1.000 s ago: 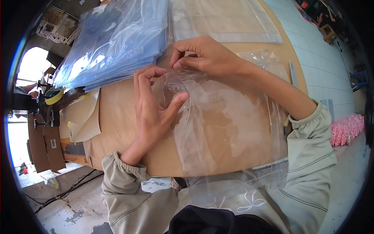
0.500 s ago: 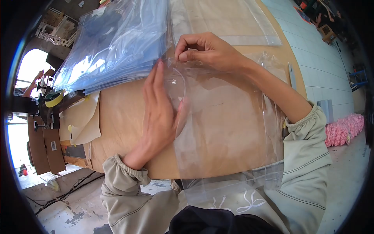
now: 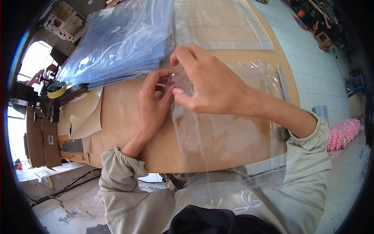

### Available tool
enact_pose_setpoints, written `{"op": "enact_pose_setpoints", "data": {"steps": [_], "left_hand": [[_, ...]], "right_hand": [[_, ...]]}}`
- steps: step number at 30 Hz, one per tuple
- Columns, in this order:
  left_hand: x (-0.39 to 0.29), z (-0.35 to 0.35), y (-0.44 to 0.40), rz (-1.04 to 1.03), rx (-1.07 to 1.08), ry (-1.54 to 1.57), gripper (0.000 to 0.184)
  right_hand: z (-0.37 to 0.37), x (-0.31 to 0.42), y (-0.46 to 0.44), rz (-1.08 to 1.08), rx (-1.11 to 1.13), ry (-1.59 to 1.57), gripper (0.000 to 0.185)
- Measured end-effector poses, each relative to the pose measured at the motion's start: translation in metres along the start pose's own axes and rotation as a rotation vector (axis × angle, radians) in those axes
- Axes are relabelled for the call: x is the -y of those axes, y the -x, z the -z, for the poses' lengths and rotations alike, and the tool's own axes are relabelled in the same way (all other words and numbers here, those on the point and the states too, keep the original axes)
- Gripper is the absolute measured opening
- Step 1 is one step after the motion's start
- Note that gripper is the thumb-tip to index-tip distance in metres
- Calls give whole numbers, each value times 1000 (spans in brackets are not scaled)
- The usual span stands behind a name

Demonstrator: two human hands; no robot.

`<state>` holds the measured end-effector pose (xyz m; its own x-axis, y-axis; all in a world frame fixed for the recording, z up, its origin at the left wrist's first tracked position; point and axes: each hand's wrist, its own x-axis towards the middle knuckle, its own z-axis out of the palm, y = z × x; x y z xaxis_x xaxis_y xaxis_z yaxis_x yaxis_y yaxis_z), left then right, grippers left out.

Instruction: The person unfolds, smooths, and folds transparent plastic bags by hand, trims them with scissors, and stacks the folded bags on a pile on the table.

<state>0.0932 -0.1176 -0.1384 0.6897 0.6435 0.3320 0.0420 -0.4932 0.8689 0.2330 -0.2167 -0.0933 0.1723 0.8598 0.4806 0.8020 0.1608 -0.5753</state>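
Sheet of clear, thin, floppy plastic [image 3: 226, 136] lies on the tan, round-edged tabletop [image 3: 119, 111], and its near end hangs over the edge by the person's lap. The left hand [image 3: 150, 103] is at the sheet's far left corner. Its grip is bent and has only a small gap; I cannot tell if it is pinching the plastic. The right hand [image 3: 218, 80] reaches over the sheet to the same corner. Its grip is wide, with the thumb and pointing finger bent apart like the letter C. The two thumb tips are very close together. Just past the left hand is a big pile of shiny, see-through blue plastic sheets [image 3: 120, 46]. Beside that pile, on its right, another flat, clear plastic piece [image 3: 222, 29] lies on the tabletop. A long, thin gray strip [image 3: 283, 84] is near the right edge. Far left, a round yellow tape roll [image 3: 57, 92] sits by dark metal parts [image 3: 48, 107]. A fluffy pink bundle [image 3: 343, 134] is on the floor [image 3: 346, 171].
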Motion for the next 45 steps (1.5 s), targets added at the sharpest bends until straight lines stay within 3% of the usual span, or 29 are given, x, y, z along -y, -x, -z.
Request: {"op": "enact_pose_setpoints", "data": {"steps": [6,9,13,16,22,27,33,37,40,43,45], "left_hand": [[17,20,-13,-59,223,4,14],[13,24,-15,-153,238,-189,10],[12,27,-17,-352,284,-373,13],[13,28,-17,-447,294,-436,16],[20,30,-18,-552,291,-514,20],[20,27,-16,-646,216,-538,34],[17,29,-15,-615,269,-600,49],[13,27,-14,-568,260,-551,47],[13,23,-15,-518,245,-514,44],[15,17,-14,-438,197,-495,41],[9,11,-7,-375,140,-475,41]], "right_hand": [[22,-3,7,37,180,-78,30],[24,-5,11,3,238,-72,32],[13,-13,21,120,138,-3,34],[14,-7,25,149,186,183,34],[21,-14,28,282,254,245,35],[31,-16,25,190,355,112,34],[30,-18,23,127,331,73,33],[38,-20,13,127,366,64,32],[48,-17,-1,41,526,50,32],[45,-45,-15,246,491,-18,35],[38,-57,-21,237,454,-115,32]]}}
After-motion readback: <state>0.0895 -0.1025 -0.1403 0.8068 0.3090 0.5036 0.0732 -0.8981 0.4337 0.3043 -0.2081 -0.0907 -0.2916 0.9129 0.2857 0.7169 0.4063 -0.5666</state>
